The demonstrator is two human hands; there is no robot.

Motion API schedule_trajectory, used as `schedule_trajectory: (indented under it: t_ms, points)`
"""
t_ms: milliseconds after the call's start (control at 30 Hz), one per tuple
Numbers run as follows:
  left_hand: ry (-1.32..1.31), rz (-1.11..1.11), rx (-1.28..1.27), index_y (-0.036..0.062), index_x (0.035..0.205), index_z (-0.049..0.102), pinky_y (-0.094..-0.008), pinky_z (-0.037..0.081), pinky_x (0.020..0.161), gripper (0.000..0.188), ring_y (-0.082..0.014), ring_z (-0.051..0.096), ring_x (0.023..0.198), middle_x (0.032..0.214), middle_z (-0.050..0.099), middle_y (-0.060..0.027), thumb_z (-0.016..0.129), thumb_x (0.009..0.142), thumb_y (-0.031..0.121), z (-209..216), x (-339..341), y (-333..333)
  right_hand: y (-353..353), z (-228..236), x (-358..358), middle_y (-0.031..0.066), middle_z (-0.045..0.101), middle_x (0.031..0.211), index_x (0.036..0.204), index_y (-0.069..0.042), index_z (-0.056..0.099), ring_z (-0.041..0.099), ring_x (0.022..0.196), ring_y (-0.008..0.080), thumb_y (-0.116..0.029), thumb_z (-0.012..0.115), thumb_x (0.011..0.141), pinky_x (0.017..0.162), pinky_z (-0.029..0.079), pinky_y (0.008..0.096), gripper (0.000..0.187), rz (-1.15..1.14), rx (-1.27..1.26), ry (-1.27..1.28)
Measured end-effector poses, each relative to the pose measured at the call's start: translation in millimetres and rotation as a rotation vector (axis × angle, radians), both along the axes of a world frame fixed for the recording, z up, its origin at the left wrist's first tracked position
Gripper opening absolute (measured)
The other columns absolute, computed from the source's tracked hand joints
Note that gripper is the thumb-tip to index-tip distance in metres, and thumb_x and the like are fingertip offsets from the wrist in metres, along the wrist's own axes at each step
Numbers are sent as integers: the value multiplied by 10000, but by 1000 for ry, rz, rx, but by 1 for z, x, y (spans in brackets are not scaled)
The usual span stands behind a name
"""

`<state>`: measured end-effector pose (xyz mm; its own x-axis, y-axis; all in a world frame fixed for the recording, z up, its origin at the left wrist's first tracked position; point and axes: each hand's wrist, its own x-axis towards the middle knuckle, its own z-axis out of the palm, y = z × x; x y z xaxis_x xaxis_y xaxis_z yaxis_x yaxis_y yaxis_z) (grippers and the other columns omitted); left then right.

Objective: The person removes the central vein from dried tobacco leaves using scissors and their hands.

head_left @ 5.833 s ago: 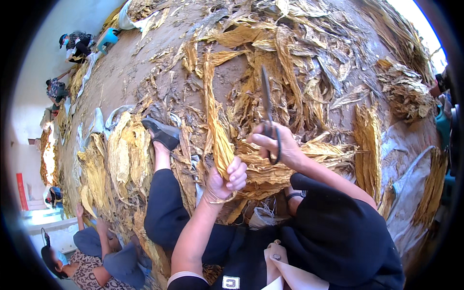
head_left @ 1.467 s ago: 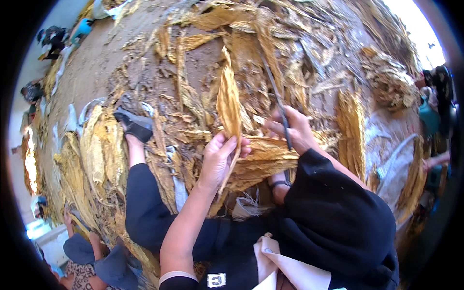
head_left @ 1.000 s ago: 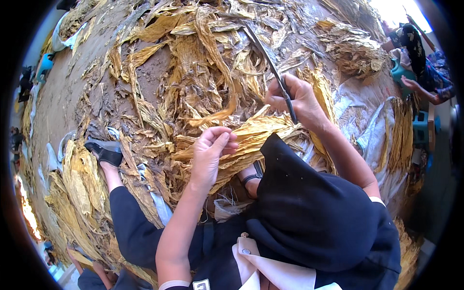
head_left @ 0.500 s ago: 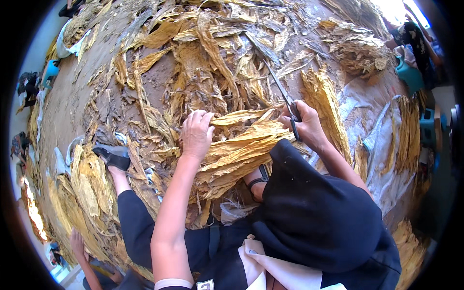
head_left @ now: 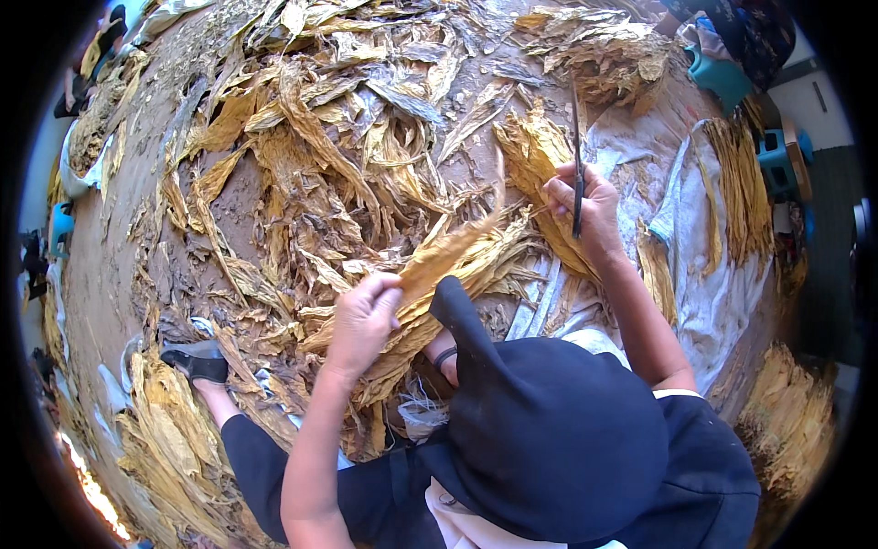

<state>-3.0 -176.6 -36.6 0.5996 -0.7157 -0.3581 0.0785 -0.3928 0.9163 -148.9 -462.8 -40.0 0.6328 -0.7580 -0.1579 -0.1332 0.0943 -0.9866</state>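
Note:
My left hand (head_left: 362, 318) is closed on the near end of a long dried tobacco leaf (head_left: 448, 247), which slants up and to the right and is blurred at its far end. Under it, in front of my body, lies a bundle of yellow-brown leaves (head_left: 407, 352), partly hidden by the dark cloth over my knee. Off to the right, my right hand (head_left: 587, 203) grips a pair of dark scissors (head_left: 577, 151) with the blades pointing away from me. Its fingertips are close to another leaf bundle (head_left: 530, 160); whether they touch it I cannot tell.
Loose brown leaves (head_left: 302, 192) cover the floor ahead. A leaf pile (head_left: 613, 69) lies far right, near a teal stool (head_left: 718, 78) and another person. Whitish sheeting (head_left: 631, 220) spreads at right beneath upright leaves (head_left: 739, 197). My shod foot (head_left: 197, 364) rests at left.
My left hand has lifted one leaf off the bundle. My right hand has moved away from the bundle, with the scissors now upright in view. The whole view has shifted to the right.

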Motion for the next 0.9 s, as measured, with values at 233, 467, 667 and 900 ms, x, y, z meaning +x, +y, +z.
schedule_trajectory:
  t_ms: [233, 467, 667, 900]
  points:
    - [-140, -106, 151, 6, 924, 630, -299, 487, 551, 135, -185, 626, 568, 717, 643, -144, 561, 826, 67, -24, -34, 3, 18, -8, -5, 47, 610, 750, 958, -6, 552, 581, 603, 73, -140, 678, 806, 518, 435, 178, 239, 106, 1, 63]
    - [-462, -160, 179, 40, 880, 627, -416, 488, 695, 156, -339, 621, 785, 820, 635, -164, 604, 814, 180, -25, -49, -5, 65, -41, 6, 61, 547, 707, 829, 0, 529, 541, 611, 119, -156, 673, 769, 562, 443, 280, 221, 375, -216, 302]
    - [-640, 98, -1, 50, 910, 620, -362, 498, 692, 132, -299, 615, 772, 862, 609, -122, 634, 827, 153, 2, -35, 20, 83, -107, -4, 11, 492, 633, 803, -36, 532, 432, 587, 93, -153, 679, 765, 545, 382, 270, 191, 418, -286, 338]
    - [-488, 721, 251, 19, 976, 615, -288, 502, 685, 149, -172, 603, 784, 897, 621, -95, 551, 874, 108, -64, 90, 113, 78, -50, 19, -23, 527, 723, 894, -20, 549, 456, 642, 49, -64, 668, 772, 584, 396, 217, 175, 331, -116, 299]
